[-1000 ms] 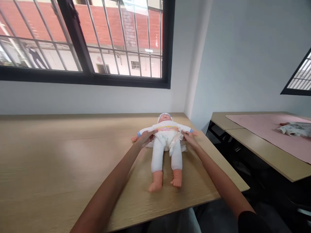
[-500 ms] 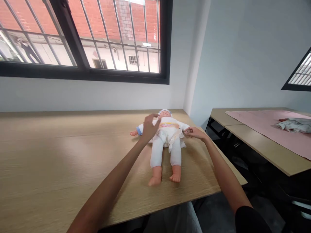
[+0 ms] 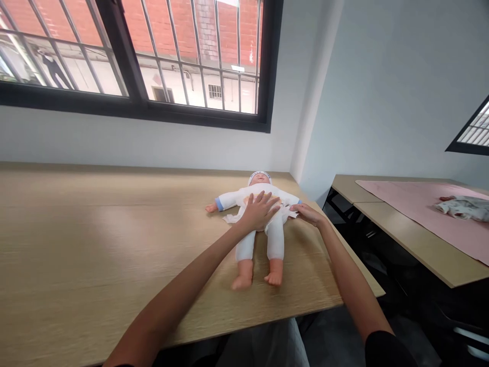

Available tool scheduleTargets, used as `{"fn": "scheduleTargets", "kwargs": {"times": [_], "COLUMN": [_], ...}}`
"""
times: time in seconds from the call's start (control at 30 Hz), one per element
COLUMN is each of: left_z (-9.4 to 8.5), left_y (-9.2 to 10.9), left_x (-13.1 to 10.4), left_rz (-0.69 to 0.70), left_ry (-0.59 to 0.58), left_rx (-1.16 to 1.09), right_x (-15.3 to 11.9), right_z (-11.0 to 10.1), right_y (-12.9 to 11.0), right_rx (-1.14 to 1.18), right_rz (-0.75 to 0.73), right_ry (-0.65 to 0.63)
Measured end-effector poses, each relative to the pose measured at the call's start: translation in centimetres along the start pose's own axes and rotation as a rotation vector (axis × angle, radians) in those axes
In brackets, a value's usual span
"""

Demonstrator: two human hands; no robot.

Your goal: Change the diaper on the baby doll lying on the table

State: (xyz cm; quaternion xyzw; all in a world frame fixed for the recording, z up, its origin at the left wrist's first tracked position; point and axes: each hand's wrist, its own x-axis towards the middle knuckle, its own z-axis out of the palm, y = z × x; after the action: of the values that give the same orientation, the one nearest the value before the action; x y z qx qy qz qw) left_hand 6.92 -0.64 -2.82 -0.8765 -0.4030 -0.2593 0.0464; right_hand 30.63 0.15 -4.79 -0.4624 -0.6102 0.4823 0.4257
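Note:
A baby doll (image 3: 244, 247) lies on its back on the wooden table, its feet toward me. It wears white clothes with blue cuffs and a white cap. Around its hips is a white diaper (image 3: 230, 218), its side flaps spread out. My left hand (image 3: 259, 210) rests flat on the doll's belly, fingers spread, covering the front of the diaper. At the doll's right-hand side in the picture, my right hand (image 3: 308, 213) pinches the diaper's side tab by the doll's cuff.
The wooden table (image 3: 114, 244) extends far to the left, below a barred window (image 3: 198, 56). To the right, past a gap, stands another table with a pink cloth (image 3: 412, 204) and crumpled patterned clothing (image 3: 464, 207) on it.
My left hand has moved right and down from the doll's chest side onto its belly, fingers now spread flat. My right hand stays at the diaper's side. The view has shifted slightly.

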Motion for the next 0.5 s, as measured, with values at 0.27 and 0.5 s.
{"fn": "scheduleTargets", "kwargs": {"times": [0.27, 0.5], "left_z": [-0.8, 1.0], "left_y": [3.0, 3.4], "left_x": [1.1, 3.4], "left_rz": [0.121, 0.049], "left_ry": [-0.037, -0.078], "left_rx": [-0.062, 0.039], "right_x": [-0.1, -0.4], "right_z": [0.1, -0.4], "right_y": [-0.5, -0.8], "right_rx": [0.202, 0.096], "right_rz": [0.060, -0.007], "right_ry": [-0.108, -0.104]}}
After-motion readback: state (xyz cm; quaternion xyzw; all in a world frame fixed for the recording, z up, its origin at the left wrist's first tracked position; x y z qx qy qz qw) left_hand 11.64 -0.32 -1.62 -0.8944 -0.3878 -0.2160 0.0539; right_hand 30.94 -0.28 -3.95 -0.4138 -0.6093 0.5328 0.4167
